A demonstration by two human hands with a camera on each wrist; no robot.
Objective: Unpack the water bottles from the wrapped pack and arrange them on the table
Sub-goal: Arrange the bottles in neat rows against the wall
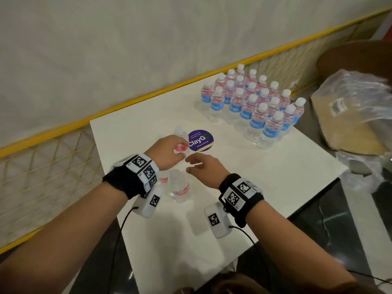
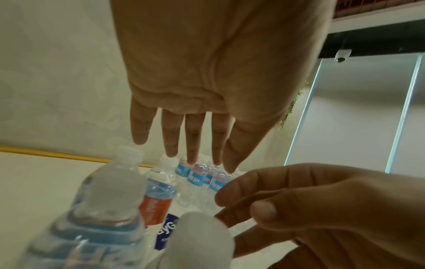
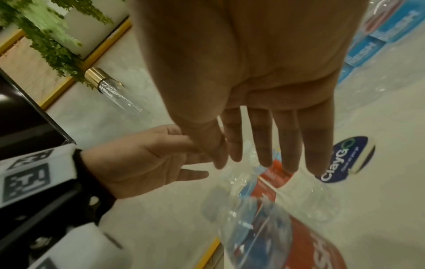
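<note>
Both hands spread, left hand (image 1: 167, 151) and right hand (image 1: 206, 169) over two loose bottles (image 1: 179, 185) on the table (image 1: 275, 177)

The head view looks forward and down from above onto the white worktop (image 1: 275, 177), taking in both forearms and the far wall. The left wrist view sits close under the left hand (image 2: 207, 63), facing along its fingers (image 2: 171, 136) toward the far bottle group (image 2: 200, 174). The right wrist view looks along the right hand (image 3: 253, 54), tilted. All three share the round purple sticker (image 1: 200, 140).
</note>
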